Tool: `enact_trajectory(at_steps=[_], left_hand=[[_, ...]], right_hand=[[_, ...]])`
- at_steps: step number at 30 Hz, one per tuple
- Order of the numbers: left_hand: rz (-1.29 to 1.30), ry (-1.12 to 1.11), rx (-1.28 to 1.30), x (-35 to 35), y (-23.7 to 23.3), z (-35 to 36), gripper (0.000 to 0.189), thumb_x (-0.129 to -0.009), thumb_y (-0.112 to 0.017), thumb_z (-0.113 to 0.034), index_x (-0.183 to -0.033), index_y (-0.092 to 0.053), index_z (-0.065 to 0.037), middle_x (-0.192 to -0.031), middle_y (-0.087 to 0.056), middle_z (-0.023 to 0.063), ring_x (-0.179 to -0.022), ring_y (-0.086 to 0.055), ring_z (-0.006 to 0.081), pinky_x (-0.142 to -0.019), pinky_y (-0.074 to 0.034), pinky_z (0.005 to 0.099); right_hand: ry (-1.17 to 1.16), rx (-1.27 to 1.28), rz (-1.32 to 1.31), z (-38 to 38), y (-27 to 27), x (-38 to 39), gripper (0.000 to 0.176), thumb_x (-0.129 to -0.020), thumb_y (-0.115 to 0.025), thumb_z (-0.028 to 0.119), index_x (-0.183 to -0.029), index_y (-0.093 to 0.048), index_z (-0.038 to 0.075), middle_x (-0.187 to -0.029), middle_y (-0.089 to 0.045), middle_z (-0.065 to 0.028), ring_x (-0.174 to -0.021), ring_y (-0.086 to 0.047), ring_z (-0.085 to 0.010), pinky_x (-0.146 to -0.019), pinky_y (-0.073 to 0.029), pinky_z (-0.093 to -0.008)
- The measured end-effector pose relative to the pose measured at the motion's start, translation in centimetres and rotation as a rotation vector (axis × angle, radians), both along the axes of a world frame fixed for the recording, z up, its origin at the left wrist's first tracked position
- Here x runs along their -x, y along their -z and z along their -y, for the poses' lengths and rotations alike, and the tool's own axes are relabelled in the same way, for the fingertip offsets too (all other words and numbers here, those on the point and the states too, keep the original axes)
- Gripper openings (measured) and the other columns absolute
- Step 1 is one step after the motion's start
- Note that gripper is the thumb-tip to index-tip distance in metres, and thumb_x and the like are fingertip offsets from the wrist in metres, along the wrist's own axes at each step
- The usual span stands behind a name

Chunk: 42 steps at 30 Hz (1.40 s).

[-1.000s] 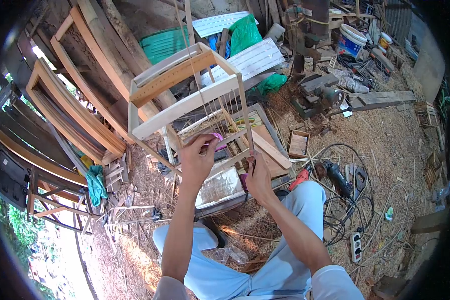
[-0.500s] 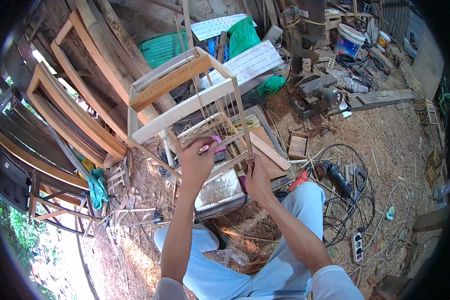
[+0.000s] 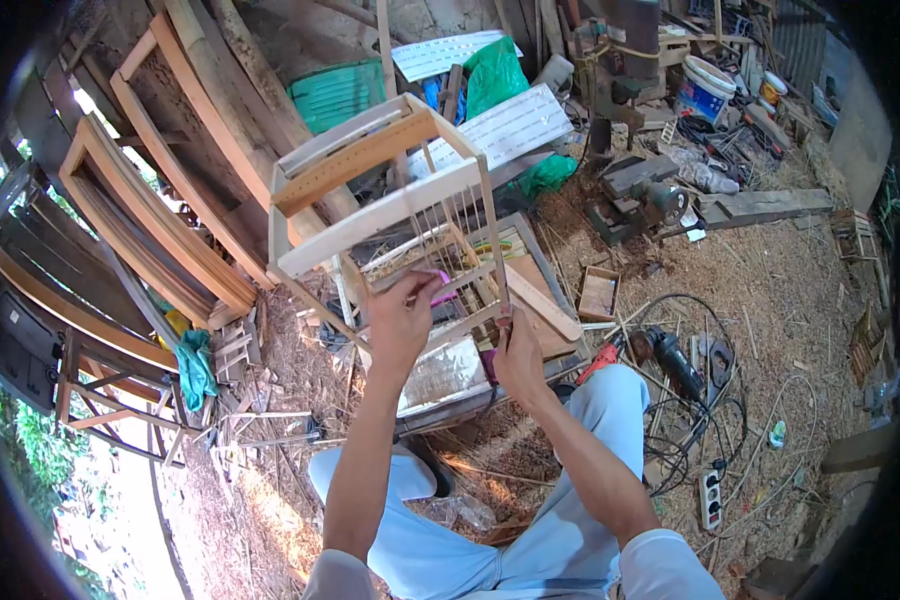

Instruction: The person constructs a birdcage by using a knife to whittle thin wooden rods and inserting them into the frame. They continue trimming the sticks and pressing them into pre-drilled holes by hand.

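A box-shaped frame of pale wooden slats [image 3: 380, 220] stands tilted in front of me, with thin upright sticks [image 3: 448, 215] along part of it. At its lower right corner, my right hand [image 3: 518, 355] is closed around the end of a post. My left hand [image 3: 402, 318] is pinched by the frame's lower rail; what its fingertips hold is too small to make out. Just beyond those fingertips shows a bright pink item [image 3: 444, 287], partly hidden. Beneath the frame lies a low wooden work surface with a whitish block [image 3: 440, 378] and a drilled wooden strip [image 3: 542, 302].
Right of my knee lie an angle grinder [image 3: 675, 362], coiled black cable and a power strip [image 3: 710, 500]. A small wooden box [image 3: 598, 293] sits on the shaving-covered floor. Curved wooden frames [image 3: 150, 225] lean at left. Behind are white panels [image 3: 505, 128] and a paint bucket [image 3: 705, 88].
The view has shifted slightly, so the frame appears a little right and lower. My left hand stays pinched near the lower rail, and my right hand keeps its hold on the corner.
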<state>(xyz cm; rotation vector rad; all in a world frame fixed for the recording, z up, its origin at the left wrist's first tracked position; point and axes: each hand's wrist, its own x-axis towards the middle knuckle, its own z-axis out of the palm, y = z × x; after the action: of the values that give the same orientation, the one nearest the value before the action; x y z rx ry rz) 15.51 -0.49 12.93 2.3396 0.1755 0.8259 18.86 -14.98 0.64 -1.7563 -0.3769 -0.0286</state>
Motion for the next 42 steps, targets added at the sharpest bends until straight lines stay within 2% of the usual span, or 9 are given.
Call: enact_trajectory(at_steps=[4, 6, 8, 13, 16, 18, 27, 34, 42], left_hand=[[-0.01, -0.001, -0.008, 0.7, -0.9, 1.0, 0.009, -0.079, -0.066, -0.004, -0.087, -0.067, 0.001, -0.085, -0.067, 0.0131, -0.079, -0.065, 0.0263, -0.073, -0.049, 0.033], [0.334, -0.151, -0.414, 1.5, -0.4, 1.8, 0.012, -0.078, -0.068, -0.003, -0.09, -0.065, -0.002, -0.085, -0.065, 0.0114, -0.081, -0.062, 0.028, -0.074, -0.048, 0.0362], [0.352, -0.129, -0.463, 3.3, 2.2, 2.3, 0.017, -0.077, -0.069, -0.002, -0.093, -0.063, -0.005, -0.085, -0.062, 0.011, -0.083, -0.059, 0.0302, -0.075, -0.046, 0.0382], [0.056, -0.244, 0.026, 3.9, 7.9, 2.3, 0.012, -0.082, -0.065, -0.002, -0.093, -0.063, -0.001, -0.088, -0.063, 0.014, -0.085, -0.061, 0.0296, -0.077, -0.047, 0.0372], [0.093, -0.119, -0.04, 2.9, 8.7, 0.9, 0.014, -0.083, -0.067, -0.008, -0.095, -0.066, 0.0, -0.089, -0.067, 0.0123, -0.08, -0.063, 0.0229, -0.076, -0.049, 0.0315], [0.053, -0.13, 0.01, 2.4, 8.6, 0.7, 0.016, -0.083, -0.068, -0.009, -0.097, -0.067, 0.0, -0.091, -0.068, 0.0124, -0.082, -0.064, 0.0206, -0.076, -0.05, 0.0295], [0.058, -0.017, 0.167, 0.9, 10.2, -1.0, 0.01, -0.084, -0.066, -0.002, -0.093, -0.066, 0.002, -0.09, -0.068, 0.0129, -0.082, -0.066, 0.0212, -0.073, -0.05, 0.0299], [0.11, 0.027, 0.377, 0.4, 11.9, -1.0, 0.008, -0.083, -0.063, 0.003, -0.09, -0.065, 0.006, -0.084, -0.068, 0.0113, -0.076, -0.066, 0.017, -0.07, -0.051, 0.0273], [0.09, 0.06, 0.328, 0.0, 13.4, -2.0, 0.01, -0.084, -0.063, 0.001, -0.091, -0.068, 0.005, -0.085, -0.069, 0.0122, -0.077, -0.066, 0.0161, -0.07, -0.05, 0.0265]], right_hand=[[0.005, 0.031, 0.015, 0.1, 0.3, 0.2, 0.028, -0.088, -0.045, 0.001, -0.116, -0.046, -0.002, -0.1, -0.058, -0.0259, -0.096, -0.056, -0.0424, -0.08, -0.044, -0.0472], [0.004, 0.037, -0.006, 0.3, 0.0, -0.1, 0.028, -0.088, -0.046, 0.001, -0.116, -0.046, -0.002, -0.099, -0.058, -0.0268, -0.095, -0.056, -0.0433, -0.079, -0.044, -0.0478], [0.018, 0.005, -0.026, 0.4, -0.3, -0.2, 0.029, -0.087, -0.047, 0.003, -0.115, -0.045, -0.002, -0.092, -0.059, -0.0281, -0.088, -0.057, -0.0456, -0.076, -0.044, -0.0493], [0.0, -0.017, -0.114, 0.5, -0.4, -0.4, 0.031, -0.087, -0.05, 0.007, -0.116, -0.045, -0.003, -0.085, -0.061, -0.0286, -0.083, -0.059, -0.0472, -0.072, -0.045, -0.0508], [-0.025, -0.037, -0.12, 0.5, -0.7, -0.2, 0.032, -0.087, -0.049, 0.007, -0.117, -0.045, -0.003, -0.085, -0.061, -0.0283, -0.084, -0.06, -0.0469, -0.073, -0.045, -0.051], [0.007, -0.001, -0.137, 0.3, -0.5, -0.3, 0.03, -0.087, -0.051, 0.007, -0.116, -0.048, -0.003, -0.082, -0.064, -0.0204, -0.081, -0.062, -0.0379, -0.074, -0.046, -0.0443], [0.095, 0.002, 0.064, 0.0, 0.7, -0.6, 0.032, -0.084, -0.052, 0.003, -0.116, -0.051, -0.004, -0.099, -0.059, -0.0266, -0.097, -0.056, -0.0413, -0.083, -0.043, -0.0454], [0.031, 0.013, 0.033, 0.5, 0.0, -0.6, 0.046, -0.079, -0.053, -0.002, -0.124, -0.046, -0.006, -0.117, -0.053, -0.0266, -0.109, -0.051, -0.0431, -0.094, -0.041, -0.0448], [0.009, 0.042, -0.023, 0.4, -0.2, -0.7, 0.053, -0.08, -0.053, 0.0, -0.131, -0.04, -0.005, -0.124, -0.05, -0.0287, -0.114, -0.048, -0.0449, -0.097, -0.039, -0.0452]])
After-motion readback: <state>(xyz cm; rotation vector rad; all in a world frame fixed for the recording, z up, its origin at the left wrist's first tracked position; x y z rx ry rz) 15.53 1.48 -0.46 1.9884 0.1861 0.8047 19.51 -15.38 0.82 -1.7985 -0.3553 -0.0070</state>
